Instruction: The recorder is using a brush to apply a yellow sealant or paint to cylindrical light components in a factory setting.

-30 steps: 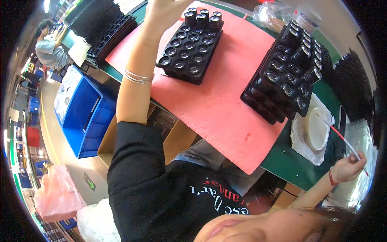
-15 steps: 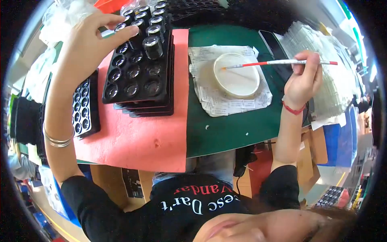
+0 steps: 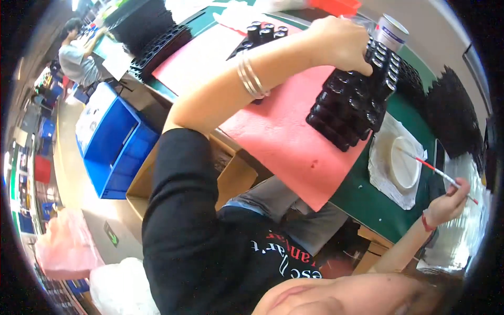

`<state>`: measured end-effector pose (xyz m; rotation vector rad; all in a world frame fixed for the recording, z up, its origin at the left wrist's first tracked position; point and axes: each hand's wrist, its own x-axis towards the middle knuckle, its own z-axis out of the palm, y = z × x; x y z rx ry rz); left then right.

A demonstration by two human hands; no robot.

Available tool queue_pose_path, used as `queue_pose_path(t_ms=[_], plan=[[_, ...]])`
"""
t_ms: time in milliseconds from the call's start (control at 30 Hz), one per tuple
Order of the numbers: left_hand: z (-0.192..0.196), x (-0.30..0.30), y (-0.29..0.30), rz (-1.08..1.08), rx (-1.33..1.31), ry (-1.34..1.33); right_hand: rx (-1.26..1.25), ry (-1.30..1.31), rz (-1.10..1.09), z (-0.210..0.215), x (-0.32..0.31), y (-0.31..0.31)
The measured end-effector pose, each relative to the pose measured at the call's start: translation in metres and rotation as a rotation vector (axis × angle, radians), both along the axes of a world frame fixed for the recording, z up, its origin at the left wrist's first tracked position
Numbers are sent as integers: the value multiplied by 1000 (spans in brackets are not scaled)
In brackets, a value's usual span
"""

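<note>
My left hand (image 3: 344,46) curls at black cylinders (image 3: 387,64) in the stacked trays (image 3: 342,113) below it; whether it grips one, I cannot tell from here. My right hand (image 3: 446,205) pinches a red-and-white brush (image 3: 426,165), its tip over the white dish (image 3: 406,171) beyond that hand.

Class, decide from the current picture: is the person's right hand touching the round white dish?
Apart. The head view shows the right hand holding the brush by its handle, with a plain gap between hand and round white dish.
</note>
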<state>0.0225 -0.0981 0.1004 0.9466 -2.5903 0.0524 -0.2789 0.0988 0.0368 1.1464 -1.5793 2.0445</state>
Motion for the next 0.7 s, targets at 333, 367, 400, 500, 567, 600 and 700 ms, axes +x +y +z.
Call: queue_pose_path(t_ms=[333, 367, 400, 500, 567, 600, 700], plan=[[-15, -1, 3, -48, 11, 149, -67, -34, 41, 1, 8, -2], [-16, 2, 2, -51, 15, 150, -61, -10, 18, 0, 10, -4], [-16, 5, 4, -44, -32, 209, -55, -49, 37, -3, 10, -7], [-9, -5, 29, -180, -189, 508, 76, 329, -187, -1, -5, 6], [-10, -13, 56, -466, -200, 579, 306, 577, -495, -2, -36, 28], [-18, -18, 74, -501, -183, 555, 185, 324, -356, -12, -30, 16], [-44, -9, 114, -893, -163, 356, -117, -39, 34, 3, 1, -9]])
